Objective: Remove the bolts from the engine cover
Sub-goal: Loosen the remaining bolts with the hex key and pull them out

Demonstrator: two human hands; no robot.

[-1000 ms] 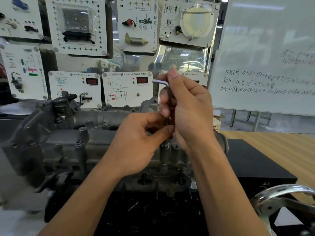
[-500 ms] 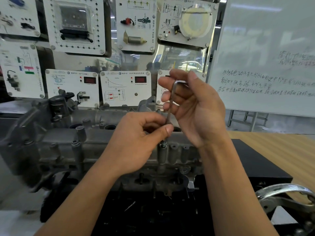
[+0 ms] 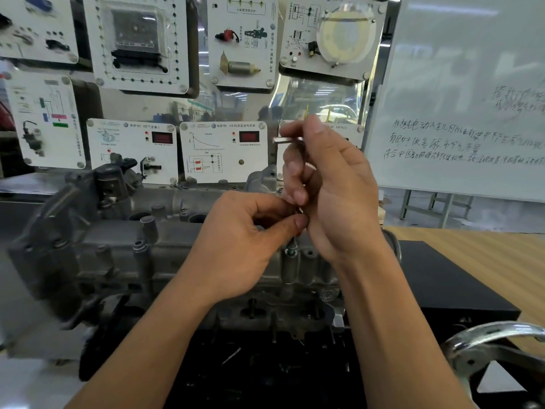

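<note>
A grey cast engine cover (image 3: 118, 255) lies across the middle of the view on a dark stand. An L-shaped hex key (image 3: 287, 140) stands upright with its lower end in a bolt (image 3: 291, 250) on the cover's near right edge. My right hand (image 3: 330, 190) grips the key's upper part, its short arm sticking out left past the fingers. My left hand (image 3: 244, 243) pinches the key's shaft low down, just above the bolt. Most of the shaft is hidden by my fingers.
Behind the engine stands a clear board with white instrument panels (image 3: 224, 152). A whiteboard (image 3: 460, 113) with writing stands at the right. A black box (image 3: 448, 287) and a wooden table (image 3: 495, 255) lie to the right. A chrome handle (image 3: 489, 335) juts in at bottom right.
My right hand has turned the key's top, so the short arm now points left again. My left hand keeps its pinch on the shaft. The camera shifted slightly.
</note>
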